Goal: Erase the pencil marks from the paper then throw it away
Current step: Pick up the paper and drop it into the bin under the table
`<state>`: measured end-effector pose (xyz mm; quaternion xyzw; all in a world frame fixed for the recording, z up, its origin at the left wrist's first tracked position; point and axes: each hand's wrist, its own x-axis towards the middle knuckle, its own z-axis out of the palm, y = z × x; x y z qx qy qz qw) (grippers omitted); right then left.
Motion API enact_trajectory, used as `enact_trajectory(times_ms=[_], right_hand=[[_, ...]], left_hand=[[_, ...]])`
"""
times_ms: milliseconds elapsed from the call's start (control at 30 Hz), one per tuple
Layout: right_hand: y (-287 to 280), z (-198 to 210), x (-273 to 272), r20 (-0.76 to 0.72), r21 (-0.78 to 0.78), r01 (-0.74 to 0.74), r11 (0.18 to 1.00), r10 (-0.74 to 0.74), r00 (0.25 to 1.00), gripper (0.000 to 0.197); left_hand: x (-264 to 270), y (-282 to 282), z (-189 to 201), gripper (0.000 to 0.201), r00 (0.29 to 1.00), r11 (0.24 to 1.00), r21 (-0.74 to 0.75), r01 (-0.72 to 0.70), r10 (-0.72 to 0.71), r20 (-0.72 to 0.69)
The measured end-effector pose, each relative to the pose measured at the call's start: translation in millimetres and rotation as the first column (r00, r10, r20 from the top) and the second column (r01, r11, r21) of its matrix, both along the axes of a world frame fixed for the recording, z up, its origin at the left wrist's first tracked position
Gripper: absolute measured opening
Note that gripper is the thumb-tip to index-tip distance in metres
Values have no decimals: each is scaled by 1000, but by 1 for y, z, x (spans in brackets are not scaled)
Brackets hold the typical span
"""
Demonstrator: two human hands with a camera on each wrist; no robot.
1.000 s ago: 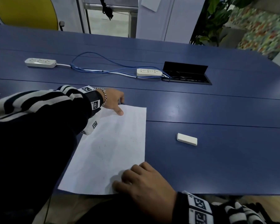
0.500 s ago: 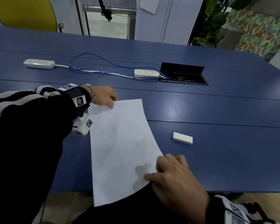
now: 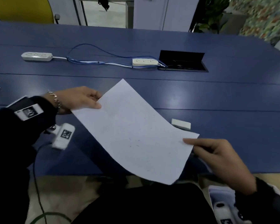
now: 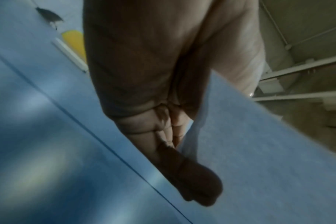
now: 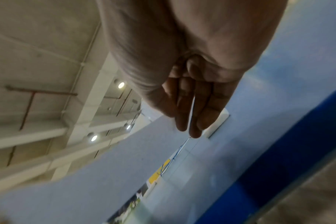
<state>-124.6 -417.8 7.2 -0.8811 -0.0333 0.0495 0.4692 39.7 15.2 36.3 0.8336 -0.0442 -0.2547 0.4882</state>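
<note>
– Where's the paper (image 3: 136, 131)?
– Lifted over the blue worktop (image 3: 217, 94), eraser (image 3: 181, 124) lying beyond it.
– And the fingers?
– Left hand (image 3: 81, 99) pinches one edge, right hand (image 3: 220, 160) apparently the opposite corner.

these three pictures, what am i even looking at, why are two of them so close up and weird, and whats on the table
No machine here: a person works with bare hands and wears three cameras. The wide picture comes from a camera on the head, looking down at the blue table. The two odd close-ups come from cameras strapped to each wrist, looking along the hand, so palm and fingers fill them.

Both hands hold a sheet of paper lifted off the table. The left hand pinches its upper left edge, and the right hand pinches the right corner; the right wrist view shows the thin paper edge in that grip. A few faint specks show on the sheet.

On the table lie a white eraser, two white power strips with blue cables, and an open black cable hatch.
</note>
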Motion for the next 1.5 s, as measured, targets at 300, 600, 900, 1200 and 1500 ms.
enact_trajectory(times_ms=[300,600,900,1200,1500], right_hand=[[-54,-5,-50,-231,508,310,803,-220,948,29],[-136,-43,-164,-309,474,471,744,-361,880,54],[-194,-129,-224,-512,396,631,667,-410,755,51],[-252,-234,-174,-614,205,724,659,-490,619,34],[-269,-294,-133,-475,-37,721,692,-647,597,21]], left_hand=[[-110,-64,-13,48,951,957,-254,-138,56,-303],[-198,-145,-40,53,903,908,-364,206,-320,-288],[-214,-237,-94,28,801,897,-266,353,-436,-410],[-199,-329,-153,23,851,968,-83,235,-246,-464],[-175,-426,-198,22,879,999,-4,-33,27,-477]])
